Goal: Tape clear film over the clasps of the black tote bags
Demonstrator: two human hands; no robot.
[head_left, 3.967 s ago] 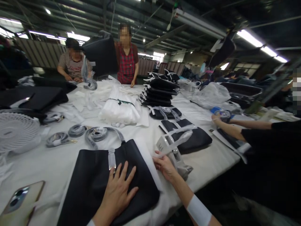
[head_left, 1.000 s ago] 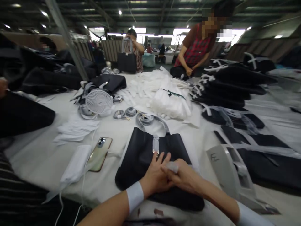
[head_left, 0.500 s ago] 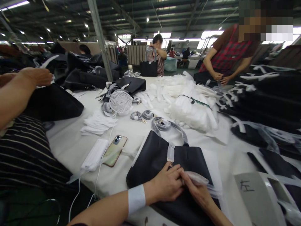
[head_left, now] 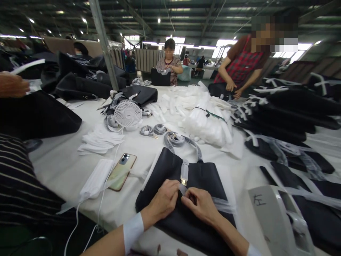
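A black handbag (head_left: 197, 174) lies flat on the table before me, its handles wrapped in clear plastic. A plastic-covered strap (head_left: 184, 169) runs down its front to a gold clasp (head_left: 183, 182). Just below the clasp is a small piece of translucent film (head_left: 182, 188). My left hand (head_left: 165, 199) is closed, its fingertips pinching the film's left side. My right hand (head_left: 199, 204) rests over the bag with curled fingers, thumb and forefinger close to the film; what they grip is hidden. Another translucent strip (head_left: 223, 205) crosses the bag beside my right wrist.
Left of the bag lie a phone (head_left: 122, 172), a white box-like block (head_left: 97, 177) and a white fan (head_left: 128, 114). White padding (head_left: 205, 124) is heaped behind. A grey tape dispenser (head_left: 274, 213) and stacked black bags (head_left: 279, 117) stand right. Co-workers handle bags around the table.
My hands have moved apart from their clasped position, uncovering the gold clasp. My right hand has turned palm-down over the bag. The loose plastic by it now lies flatter.
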